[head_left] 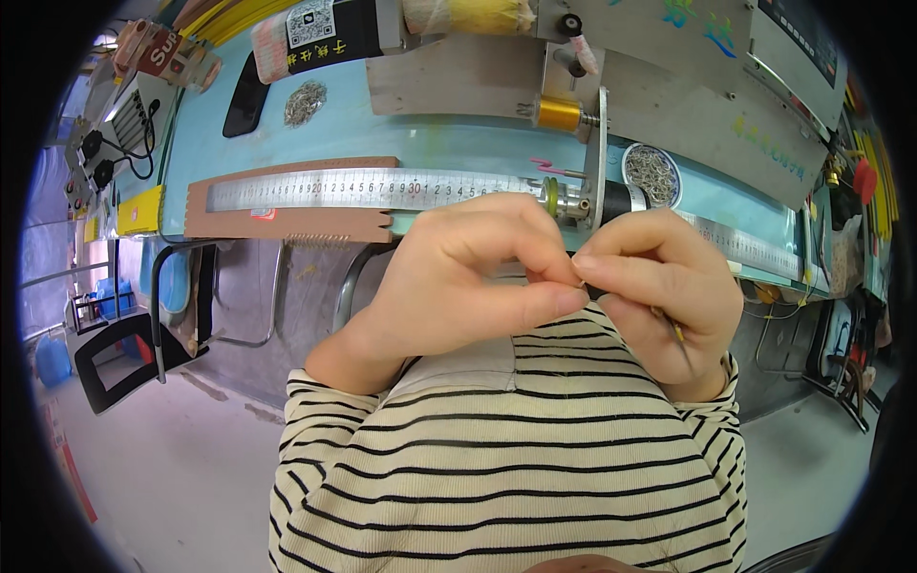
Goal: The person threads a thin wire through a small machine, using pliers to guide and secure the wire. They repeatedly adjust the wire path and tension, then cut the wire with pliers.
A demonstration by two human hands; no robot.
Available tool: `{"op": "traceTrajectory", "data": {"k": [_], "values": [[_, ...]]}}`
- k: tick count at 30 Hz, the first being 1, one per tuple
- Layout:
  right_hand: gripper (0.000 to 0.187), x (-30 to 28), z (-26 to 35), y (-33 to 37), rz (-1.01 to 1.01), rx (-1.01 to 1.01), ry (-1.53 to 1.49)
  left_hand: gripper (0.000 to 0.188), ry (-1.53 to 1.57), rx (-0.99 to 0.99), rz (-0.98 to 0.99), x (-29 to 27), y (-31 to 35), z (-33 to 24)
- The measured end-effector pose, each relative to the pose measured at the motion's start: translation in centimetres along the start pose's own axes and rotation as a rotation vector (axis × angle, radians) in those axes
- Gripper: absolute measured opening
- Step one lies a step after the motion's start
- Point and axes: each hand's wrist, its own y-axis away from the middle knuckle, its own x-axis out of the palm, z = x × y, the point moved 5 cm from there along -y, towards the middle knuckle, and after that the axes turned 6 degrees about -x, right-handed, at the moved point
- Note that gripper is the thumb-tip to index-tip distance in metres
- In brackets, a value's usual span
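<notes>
My left hand [478,277] and my right hand [669,296] meet in front of my striped top, fingertips almost touching. Thumb and forefinger are pinched together on both sides. Something tiny sits between the fingertips, too small to name. From under the curled fingers of my right hand a thin piece with a yellow part [679,331] sticks out; the rest of it is hidden. Just beyond the hands is a machine's metal spindle end [573,202] with a greenish ring. A steel ruler [363,188] lies behind my left hand on a brown board [215,215].
A white bowl [677,187] of small metal pieces stands beyond my right hand. Above the spindle sits a gold thread spool [559,114]. A heap of small metal pieces [306,102] and a black phone [246,95] lie at the back left. A chair [119,363] stands at left.
</notes>
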Motion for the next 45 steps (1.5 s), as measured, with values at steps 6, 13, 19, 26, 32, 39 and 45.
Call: {"op": "traceTrajectory", "data": {"k": [6,13,19,26,32,39,45], "values": [[0.026,0.2,0.2,0.0,0.041,0.057,0.019,0.010,0.046,-0.060,-0.004,0.0,0.2,0.0],[0.012,0.5,-1.1,-0.4,0.095,0.203,-0.252,0.009,-0.011,-0.038,0.055,0.0,0.5,-0.1],[0.010,0.7,-1.3,-0.8,0.149,0.248,-0.276,0.010,0.021,-0.047,0.092,0.1,0.7,0.1],[0.013,0.0,-1.6,-0.7,0.013,0.507,-0.400,0.012,0.381,-0.095,0.082,0.1,0.6,0.4],[0.010,0.4,-1.5,-0.7,0.009,0.506,-0.361,0.007,0.319,-0.084,0.047,0.4,1.1,0.6],[0.014,1.0,-0.9,-1.2,0.035,0.354,-0.251,0.005,0.306,-0.041,-0.002,-0.1,1.7,0.2],[0.052,3.3,0.0,-1.1,-0.075,0.291,-0.057,0.004,-0.171,0.290,-0.263,-3.5,4.8,-1.5]]}}
